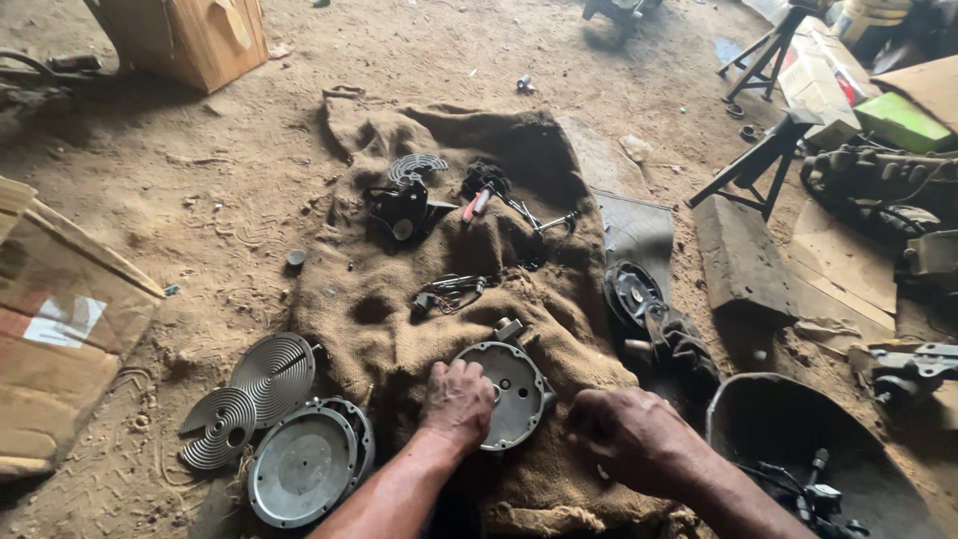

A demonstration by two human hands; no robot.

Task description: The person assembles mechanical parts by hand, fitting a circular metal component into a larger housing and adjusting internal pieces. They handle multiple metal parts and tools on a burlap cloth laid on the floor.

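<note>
My left hand (457, 401) rests palm down on the left edge of a round grey metal cover (514, 392) that lies on a brown burlap sack (389, 309). Just right of the cover, my right hand (631, 431) is curled into a loose fist on the sack; what it holds, if anything, is hidden. A bundle of black wires (449, 294) lies on the sack a little beyond the cover.
Two ribbed metal discs (249, 394) and a round grey housing (309, 464) lie on the dirt at left. Black motor parts (407, 205) and a red-handled tool (477, 205) sit farther up the sack. Dark engine parts (654, 319), a black tub (798, 439) and cardboard boxes (60, 329) surround it.
</note>
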